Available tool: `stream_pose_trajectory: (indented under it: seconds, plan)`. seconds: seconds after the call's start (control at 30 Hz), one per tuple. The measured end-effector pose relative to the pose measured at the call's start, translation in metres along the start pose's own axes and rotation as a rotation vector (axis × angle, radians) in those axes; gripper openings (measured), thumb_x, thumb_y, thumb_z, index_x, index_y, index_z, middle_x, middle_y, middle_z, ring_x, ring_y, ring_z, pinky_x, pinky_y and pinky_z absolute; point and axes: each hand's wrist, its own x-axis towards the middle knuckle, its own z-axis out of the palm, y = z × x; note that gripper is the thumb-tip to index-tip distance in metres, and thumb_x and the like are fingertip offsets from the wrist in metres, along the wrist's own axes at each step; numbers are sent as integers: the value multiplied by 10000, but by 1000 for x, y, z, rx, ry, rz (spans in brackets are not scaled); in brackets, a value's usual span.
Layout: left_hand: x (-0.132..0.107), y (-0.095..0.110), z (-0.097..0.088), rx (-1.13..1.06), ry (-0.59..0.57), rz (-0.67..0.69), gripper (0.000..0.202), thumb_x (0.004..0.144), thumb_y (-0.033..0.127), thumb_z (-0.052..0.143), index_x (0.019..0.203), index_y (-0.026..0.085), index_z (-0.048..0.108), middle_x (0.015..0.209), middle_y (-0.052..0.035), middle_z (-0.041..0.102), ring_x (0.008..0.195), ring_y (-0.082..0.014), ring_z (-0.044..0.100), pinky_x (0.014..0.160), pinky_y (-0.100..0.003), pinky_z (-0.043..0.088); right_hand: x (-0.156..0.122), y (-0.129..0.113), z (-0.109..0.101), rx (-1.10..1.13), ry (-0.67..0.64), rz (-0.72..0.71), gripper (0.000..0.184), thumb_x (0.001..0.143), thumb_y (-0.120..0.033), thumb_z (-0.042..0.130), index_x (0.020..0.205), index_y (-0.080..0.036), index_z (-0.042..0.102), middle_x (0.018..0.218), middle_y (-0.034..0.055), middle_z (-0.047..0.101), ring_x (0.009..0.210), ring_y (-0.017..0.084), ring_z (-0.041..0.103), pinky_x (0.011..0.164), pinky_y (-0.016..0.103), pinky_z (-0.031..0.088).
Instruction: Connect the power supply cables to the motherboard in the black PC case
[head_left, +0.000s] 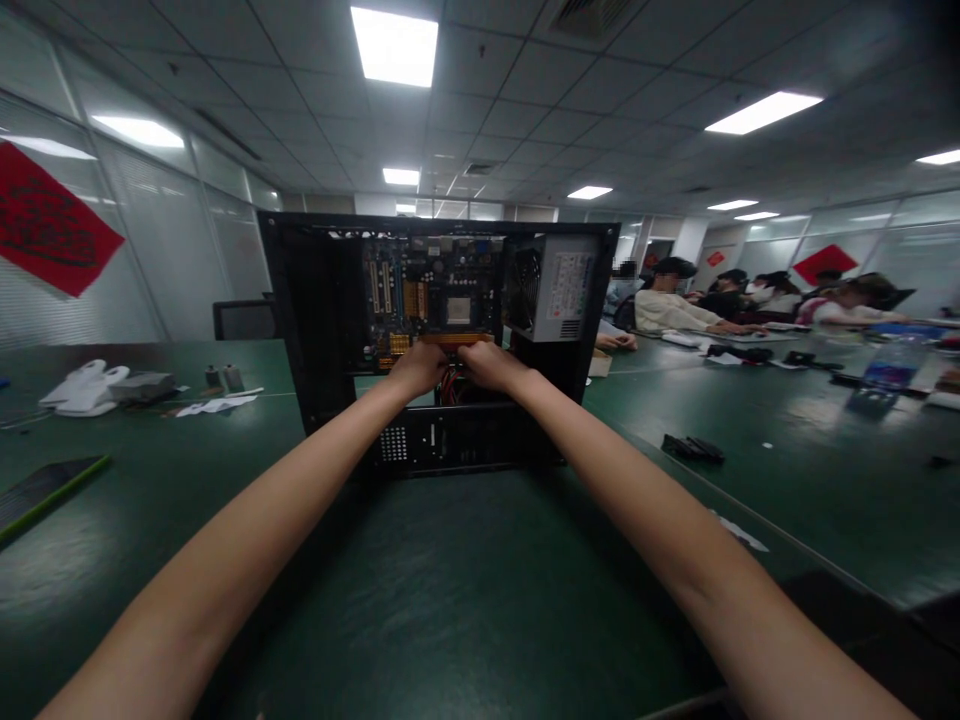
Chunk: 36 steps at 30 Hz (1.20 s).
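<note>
An open black computer case [442, 225] stands before me on the green table, its inside facing me. Mounted in it is a motherboard [431, 275] with a bare silvery processor square [459, 311]. Both hands reach to the board's lower edge, at the orange memory slots [454, 339]. My left hand [418, 370] is closed there, its fingertips hidden. Close beside it, my right hand [493, 364] is also closed. Whatever lies between the fingers cannot be made out. Red and dark cables [452, 386] hang just below the hands. A silver power supply [564, 290] fills the case's upper right.
On the left of the green table [480, 580] lie a white plastic bag [86, 388], a grey box [145, 387] and a green-edged dark panel [49, 490]. Black parts [691, 449] and a water bottle [891, 368] are on the right. Several people sit farther back.
</note>
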Motion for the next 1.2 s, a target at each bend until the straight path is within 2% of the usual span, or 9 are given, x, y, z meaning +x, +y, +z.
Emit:
stream_pose_trajectory:
  seconds: [0.2,0.43,0.63,0.9,1.07,1.2]
  plan:
    - [4,2,-1,25,-9,21,298,860,187,511,963,141,786,956,-154,753,921,-272,699,788,-320,517,2,3,3,32,15,20,251,929,-194,572,1164,-115,603,1203,195,646,1162,267,611,930,303,461]
    - [10,3,1,24,-13,28,273,823,147,541,936,92,783,944,-172,750,930,-283,694,814,-315,516,1,3,6,56,44,18,235,908,-187,604,1133,-122,620,1199,197,652,1136,265,621,909,288,459]
    - [6,7,1,-11,17,23,279,824,130,546,986,93,771,969,-158,746,934,-257,691,828,-291,509,-4,9,11,85,50,8,214,880,-114,563,1073,-105,653,1082,156,701,1014,231,659,822,269,475]
    - [4,6,1,-40,15,39,251,818,136,554,931,96,775,900,-153,744,866,-252,696,767,-290,519,-7,10,8,100,22,53,304,916,-109,480,1093,-129,727,1103,145,725,1082,230,651,885,275,466]
    - [7,3,4,-53,36,82,283,831,144,558,1017,115,769,948,-136,745,954,-252,689,848,-289,509,-7,8,4,107,8,90,327,880,-72,498,1089,-140,741,1095,128,735,1067,220,657,872,261,476]
    - [11,1,6,-48,31,90,263,820,135,571,976,117,782,919,-129,749,967,-254,685,886,-291,498,-6,7,3,99,-1,117,328,874,-69,504,1093,-141,738,1102,119,734,1059,214,658,856,256,482]
